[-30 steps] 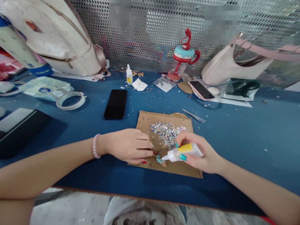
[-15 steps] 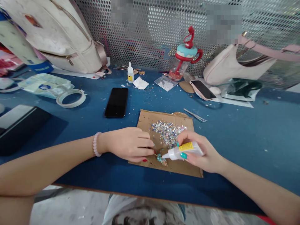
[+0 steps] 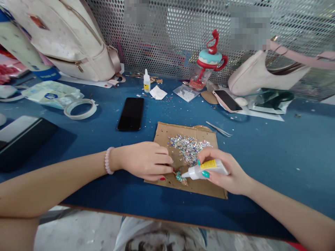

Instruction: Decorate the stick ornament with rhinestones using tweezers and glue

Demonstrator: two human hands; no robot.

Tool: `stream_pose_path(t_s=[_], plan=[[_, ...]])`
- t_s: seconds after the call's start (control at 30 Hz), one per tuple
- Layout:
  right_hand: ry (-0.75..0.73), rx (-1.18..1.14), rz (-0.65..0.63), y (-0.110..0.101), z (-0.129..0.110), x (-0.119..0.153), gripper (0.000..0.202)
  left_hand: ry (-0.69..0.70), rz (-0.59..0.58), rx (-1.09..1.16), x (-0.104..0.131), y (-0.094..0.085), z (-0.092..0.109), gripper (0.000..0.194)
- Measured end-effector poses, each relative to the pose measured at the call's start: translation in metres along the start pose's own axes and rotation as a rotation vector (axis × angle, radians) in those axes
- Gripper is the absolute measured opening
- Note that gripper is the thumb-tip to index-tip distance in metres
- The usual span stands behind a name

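Note:
My right hand point(image 3: 226, 170) grips a small white glue bottle point(image 3: 193, 173) with a yellow label, tipped so its nozzle points left. The nozzle tip is at a small ornament point(image 3: 180, 177) set with turquoise stones, its lower end gold-coloured; whether they touch I cannot tell. My left hand point(image 3: 149, 161), fingers curled, pinches the left end of that ornament, partly hiding it. Under both hands lies a piece of cardboard point(image 3: 209, 191). A pile of loose rhinestones point(image 3: 187, 146) is spread on it just beyond the ornament.
Tweezers point(image 3: 218, 129) lie right of the cardboard. A black phone point(image 3: 131, 114), a tape roll point(image 3: 80, 109) and another glue bottle point(image 3: 146, 82) are left and behind. A drinking cup point(image 3: 206, 66), a pink phone point(image 3: 227, 101) and bags stand along the perforated metal screen point(image 3: 157, 42).
Almost nothing differs. The whole view has shifted very slightly; both hands keep their holds, and the nozzle stays at the ornament.

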State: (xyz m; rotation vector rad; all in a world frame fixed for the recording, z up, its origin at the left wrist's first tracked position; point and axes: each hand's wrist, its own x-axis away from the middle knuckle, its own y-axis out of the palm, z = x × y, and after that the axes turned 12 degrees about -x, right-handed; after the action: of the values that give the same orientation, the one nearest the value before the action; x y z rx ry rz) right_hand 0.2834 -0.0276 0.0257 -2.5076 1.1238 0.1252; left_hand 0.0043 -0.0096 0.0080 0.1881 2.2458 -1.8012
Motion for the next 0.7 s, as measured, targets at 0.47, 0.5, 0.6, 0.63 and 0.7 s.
stream_pose_path(t_s=[0.47, 0.5, 0.6, 0.63, 0.7], plan=[[0.006, -0.005, 0.011, 0.0005, 0.0036, 0.0, 0.016, -0.002, 0.001, 0.008, 0.0007, 0.0007, 0.0002, 0.026], [0.008, -0.003, 0.013, 0.0006, 0.0034, -0.0001, 0.016, -0.003, 0.0, 0.006, 0.001, 0.0006, 0.0003, 0.026], [0.008, 0.001, 0.019, 0.0006, 0.0028, -0.0002, 0.016, -0.004, -0.002, 0.004, 0.0014, 0.0002, 0.0006, 0.026], [0.008, -0.001, 0.019, 0.0006, 0.0027, -0.0003, 0.016, -0.003, -0.003, 0.002, 0.0015, 0.0001, 0.0006, 0.026], [0.01, -0.006, 0.018, 0.0006, 0.0028, -0.0003, 0.015, -0.001, -0.005, -0.004, 0.0012, -0.0002, 0.0005, 0.027]])
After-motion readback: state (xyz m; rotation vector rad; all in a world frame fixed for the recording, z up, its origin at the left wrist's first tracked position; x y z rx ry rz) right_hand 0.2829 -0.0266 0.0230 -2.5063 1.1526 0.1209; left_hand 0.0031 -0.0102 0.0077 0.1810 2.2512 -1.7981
